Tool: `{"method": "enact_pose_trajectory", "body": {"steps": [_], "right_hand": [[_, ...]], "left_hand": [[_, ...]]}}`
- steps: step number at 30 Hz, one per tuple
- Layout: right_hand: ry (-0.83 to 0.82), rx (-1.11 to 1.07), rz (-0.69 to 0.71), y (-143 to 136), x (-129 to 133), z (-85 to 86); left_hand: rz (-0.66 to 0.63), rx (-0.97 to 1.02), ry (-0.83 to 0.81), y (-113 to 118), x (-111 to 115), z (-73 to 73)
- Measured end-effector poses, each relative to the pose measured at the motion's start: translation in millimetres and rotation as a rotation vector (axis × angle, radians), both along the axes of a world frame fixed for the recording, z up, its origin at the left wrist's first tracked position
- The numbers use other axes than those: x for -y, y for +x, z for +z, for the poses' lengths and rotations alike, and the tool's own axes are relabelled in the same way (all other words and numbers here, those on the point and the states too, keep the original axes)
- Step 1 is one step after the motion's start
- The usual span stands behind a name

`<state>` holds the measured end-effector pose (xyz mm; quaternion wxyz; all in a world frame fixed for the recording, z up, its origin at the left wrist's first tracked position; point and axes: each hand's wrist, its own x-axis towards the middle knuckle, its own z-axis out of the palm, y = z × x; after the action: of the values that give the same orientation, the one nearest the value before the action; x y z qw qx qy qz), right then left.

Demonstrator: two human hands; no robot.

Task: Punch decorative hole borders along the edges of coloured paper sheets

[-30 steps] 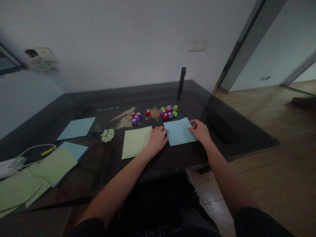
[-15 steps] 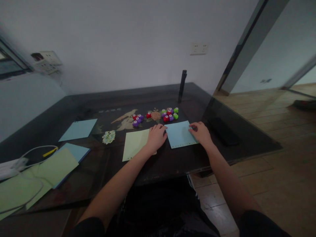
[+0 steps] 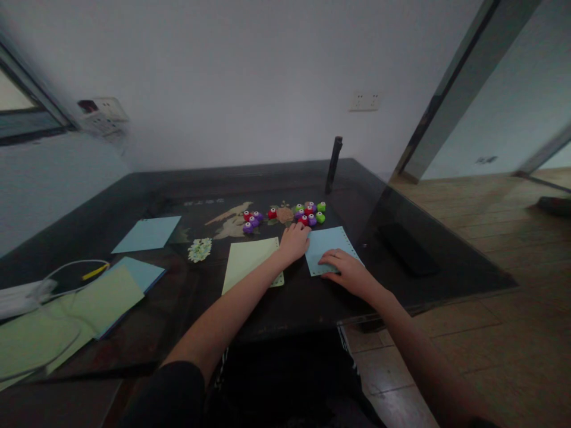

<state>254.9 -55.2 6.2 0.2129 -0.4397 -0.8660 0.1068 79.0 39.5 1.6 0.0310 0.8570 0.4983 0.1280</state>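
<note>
A light blue sheet of paper (image 3: 332,241) with holes along its right edge lies before me on the dark table. My left hand (image 3: 294,242) rests at its upper left corner, fingers stretched forward and flat. Across the sheet's lower part lies my right hand (image 3: 345,268), thumb and fingers apart, fingertips on the paper. Left of it is a pale green sheet of paper (image 3: 250,258), partly under my left forearm. Just beyond my left fingertips sits a cluster of small red, purple and green round pieces (image 3: 311,214) with eye-like tops.
More round pieces (image 3: 251,221) and a flower-patterned cutout (image 3: 200,249) lie to the left. Farther left are a blue sheet (image 3: 147,233), stacked green sheets (image 3: 102,297) and a white cable (image 3: 66,264). A black phone-like slab (image 3: 408,249) lies right; a black post (image 3: 333,165) stands behind.
The blue sheet has turned anticlockwise, its holed edge going from the near side to the right. My right hand has moved from its right edge to its lower part.
</note>
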Motion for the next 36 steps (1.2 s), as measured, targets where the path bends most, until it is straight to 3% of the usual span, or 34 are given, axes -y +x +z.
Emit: {"method": "enact_pose_trajectory", "body": {"steps": [5,9,12,15,19,22,28,36], "right_hand": [[-0.006,0.011,0.009,1,-2,0.8],[0.001,-0.023,0.01,3,-2,-1.9],[0.019,-0.084,-0.014,0,-5,1.4],[0.023,-0.142,-0.005,-16,-11,12.5],[0.014,-0.12,0.065,-55,-31,25.4],[0.03,-0.001,0.078,-88,-56,23.9],[0.091,0.271,0.014,-127,-93,8.0],[0.09,0.284,0.0,-133,-89,2.9]], "left_hand": [[-0.006,0.03,0.014,1,-6,-2.8],[-0.027,0.12,0.035,-13,-3,8.2],[-0.057,0.194,0.072,-49,4,21.1],[-0.035,0.279,0.061,-104,10,28.2],[0.098,0.254,0.001,-170,19,22.3],[0.117,0.233,0.013,-197,26,10.7],[0.085,0.176,-0.013,-206,28,-7.7],[0.118,0.169,-0.05,-205,26,-9.3]]}}
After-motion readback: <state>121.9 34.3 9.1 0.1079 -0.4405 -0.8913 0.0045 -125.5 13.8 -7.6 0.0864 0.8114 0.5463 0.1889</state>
